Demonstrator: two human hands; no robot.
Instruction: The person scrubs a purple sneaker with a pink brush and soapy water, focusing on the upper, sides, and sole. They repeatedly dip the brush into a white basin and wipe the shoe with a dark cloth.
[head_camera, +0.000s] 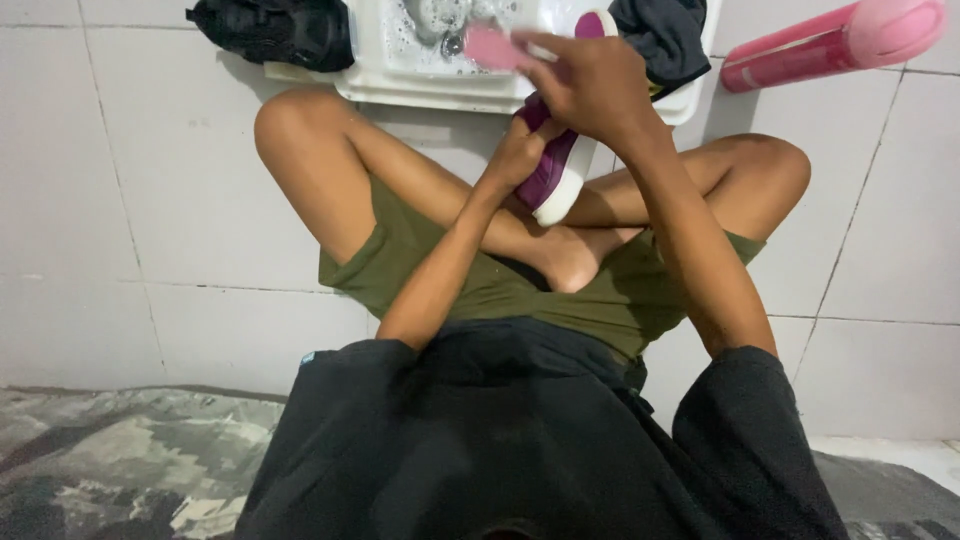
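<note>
Head view: the person sits cross-legged on the tiled floor (120, 200), facing a white basin (400, 80) of soapy water at the far side, close enough that both arms reach it without leaning. The left hand (520, 150) is closed around the middle of a purple shoe (555, 175), gripping it from the left and holding it tilted, heel toward the lap and toe up over the basin's near rim; held so, any drips would likely fall back toward the water, and the side of the shoe faces the other hand. The right hand (590, 85) is curled shut over a pink brush (490, 47), which sticks out to the left above the suds, just beyond the shoe's far end. Its bristle side is blurred, so whether it touches the shoe cannot be told.

The shoe is deep purple with a thick white sole, the rounded white edge showing clearly at the near end; the upper looks dark, perhaps wet.

A black shoe (275, 30) lies at the basin's far left, a dark cloth (665, 35) hangs over its right rim, and a pink cylinder (830, 40) lies on the floor to the far right.
</note>
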